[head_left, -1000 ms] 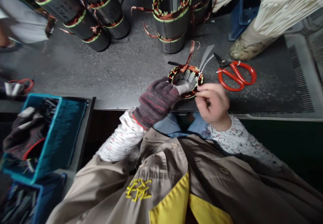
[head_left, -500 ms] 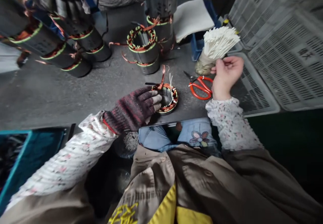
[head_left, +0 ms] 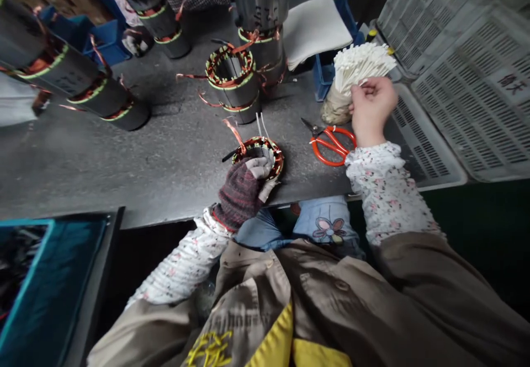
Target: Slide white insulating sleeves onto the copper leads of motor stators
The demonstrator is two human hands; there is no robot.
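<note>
My left hand [head_left: 242, 190], in a dark knitted glove with pale fingertips, is closed over the near rim of a wound motor stator [head_left: 278, 169], with fingers reaching into its opening. Copper leads, a black sleeve and two thin white strips [head_left: 260, 125] stick up from that stator. My bare right hand [head_left: 374, 110] is pinched against the side of a bundle of thin white strips [head_left: 362, 66] standing in a wrapped bag; whatever lies between the fingertips is hidden. Red-handled scissors [head_left: 333, 145] lie on the bench just left of my right wrist.
Behind the stator stand another stator [head_left: 232, 83] and a stack of stators [head_left: 265, 11]. More stacked stators [head_left: 89, 83] lean at left. A co-worker's gloved hand [head_left: 138, 41] is at the back. White paper [head_left: 317, 27] and grey crates [head_left: 464, 96] are at right.
My left hand has moved right and curled over the stator, which has turned and shifted slightly left. My right hand has risen slightly along the bundle. The co-worker's stator stack has moved back.
</note>
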